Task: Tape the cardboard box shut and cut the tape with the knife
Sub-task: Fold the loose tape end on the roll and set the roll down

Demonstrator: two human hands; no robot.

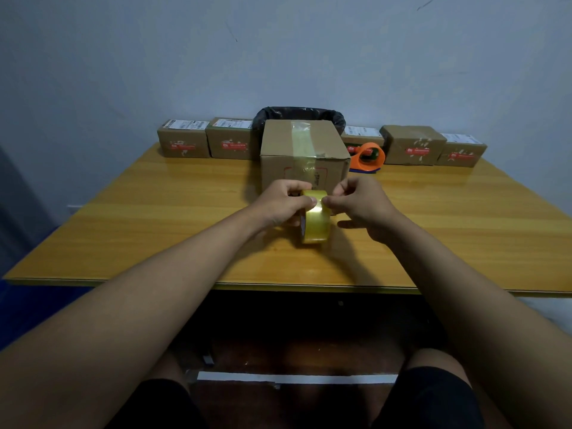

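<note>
From over the person's shoulders, a yellow wood-grain table point(154, 212) stands pushed against a plain pale bluish wall point(123, 57), its glossy top catching some light near the far edge. At the middle of that far edge sits the cardboard box point(301, 150), flaps down, with a strip of clear tape point(302, 140) running over its top and down the front face. Behind it a bin lined with a black bag point(298, 114) shows above the box. Five small brown parcels line the far edge, two toward the far left corner point(184, 140) and three toward the far right point(411, 145), each with a red label on its front. An orange tape dispenser point(370, 157) lies just beside the box on its right. Closer in, at the middle of the table, the left hand point(283, 202) is closed around a roll of yellowish tape point(315, 216) held on edge, while the right hand point(360, 202) pinches narrowly at the top of the roll with thumb and forefinger. I cannot pick out a knife anywhere. Beneath the near edge the floor is dark, with a white strip point(294, 377) between the person's knees.
</note>
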